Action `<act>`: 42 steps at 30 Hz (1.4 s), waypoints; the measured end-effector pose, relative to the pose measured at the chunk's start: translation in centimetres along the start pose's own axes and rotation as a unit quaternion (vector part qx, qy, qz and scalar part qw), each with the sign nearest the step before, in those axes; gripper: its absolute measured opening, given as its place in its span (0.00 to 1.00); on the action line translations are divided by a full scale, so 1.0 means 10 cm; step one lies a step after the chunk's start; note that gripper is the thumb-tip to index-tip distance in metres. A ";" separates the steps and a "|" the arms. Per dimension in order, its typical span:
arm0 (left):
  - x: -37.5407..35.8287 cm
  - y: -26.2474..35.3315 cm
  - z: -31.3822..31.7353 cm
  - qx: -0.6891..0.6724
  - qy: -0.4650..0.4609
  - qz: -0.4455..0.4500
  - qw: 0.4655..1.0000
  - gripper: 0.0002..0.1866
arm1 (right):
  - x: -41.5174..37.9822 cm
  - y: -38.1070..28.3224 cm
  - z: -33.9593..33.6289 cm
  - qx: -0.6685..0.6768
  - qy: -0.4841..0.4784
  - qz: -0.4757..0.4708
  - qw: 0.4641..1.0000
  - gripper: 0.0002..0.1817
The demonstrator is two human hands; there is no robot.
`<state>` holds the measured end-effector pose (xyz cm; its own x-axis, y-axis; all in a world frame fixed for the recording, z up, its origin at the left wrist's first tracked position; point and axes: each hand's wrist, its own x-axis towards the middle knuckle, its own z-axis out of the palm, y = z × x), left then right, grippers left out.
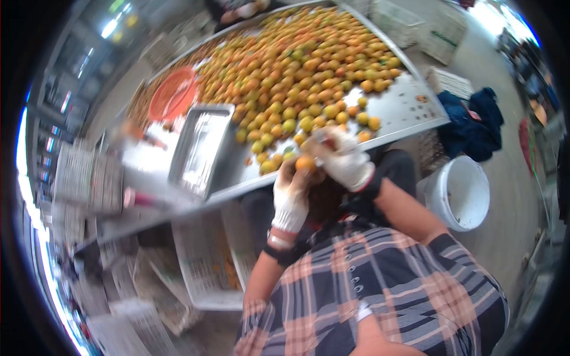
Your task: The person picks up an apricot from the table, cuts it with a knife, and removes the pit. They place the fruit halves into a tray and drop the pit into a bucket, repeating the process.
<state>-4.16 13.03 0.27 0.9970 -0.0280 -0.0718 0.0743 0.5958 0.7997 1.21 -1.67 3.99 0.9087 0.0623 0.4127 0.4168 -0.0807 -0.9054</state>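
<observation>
My left hand, in a white knit glove with bare-looking fingertips, is closed round a small orange fruit at the table's near edge. Close beside it on the right, my right hand wears a white glove too. Its fingers are curled together around something small with a reddish part, too blurred to name. Just beyond both hands lies a large heap of yellow-orange fruit, spread over the metal table. Several loose fruits rest right in front of my fingers.
Left of the heap are a metal tray and an orange-red basket. A white bucket and dark blue cloth are at the right. Below the table stands a white crate; stacked crates stand farther left. Another person is across the table.
</observation>
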 end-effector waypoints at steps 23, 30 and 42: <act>0.03 -0.25 -0.10 0.225 0.070 -0.035 0.971 0.16 | 0.03 -0.03 0.12 -0.138 -0.008 -0.162 0.977 0.16; 0.07 -0.29 -0.12 0.073 0.095 -0.110 0.987 0.17 | 0.03 -0.09 0.06 -0.169 -0.020 -0.255 0.952 0.13; -0.02 -0.39 -0.10 0.367 -0.043 0.098 0.924 0.16 | 0.08 -0.24 -0.05 -0.242 -0.125 -0.300 0.914 0.08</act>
<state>-4.64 11.58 -3.42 0.9884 -0.0587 0.1403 -0.1459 -0.1070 0.9835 0.88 -1.88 6.56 0.5042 0.4613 0.7301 0.8552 -0.3842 -0.3478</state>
